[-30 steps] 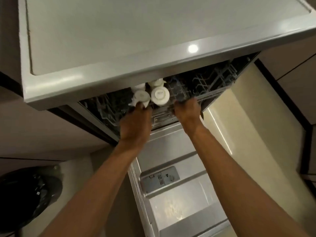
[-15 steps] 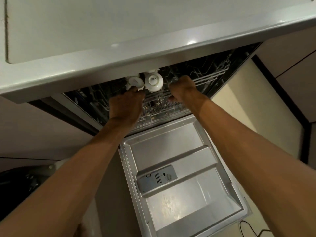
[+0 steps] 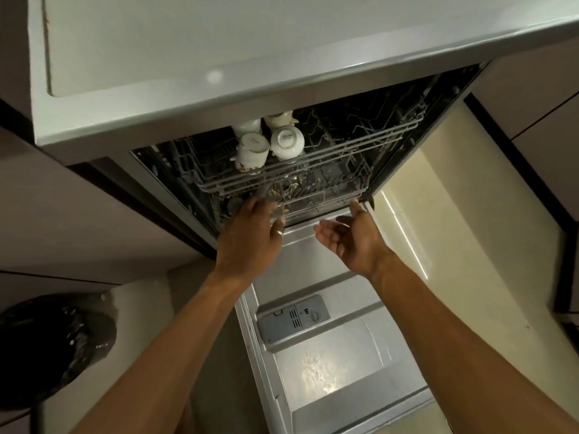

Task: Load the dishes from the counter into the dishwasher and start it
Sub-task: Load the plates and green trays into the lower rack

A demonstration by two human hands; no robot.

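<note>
The fingers (image 3: 261,203) of the left hand (image 3: 250,239) reach the front wire of the lower rack (image 3: 316,198); blur hides whether they hook it or only touch it. The right hand (image 3: 351,238) holds nothing, fingers apart and relaxed, thumb near the rack's right corner. White cups (image 3: 286,142) sit bases outward in the upper rack (image 3: 360,140) above the left hand. The dishwasher door (image 3: 338,371) lies open below, under the tabletop (image 3: 219,42)
</note>
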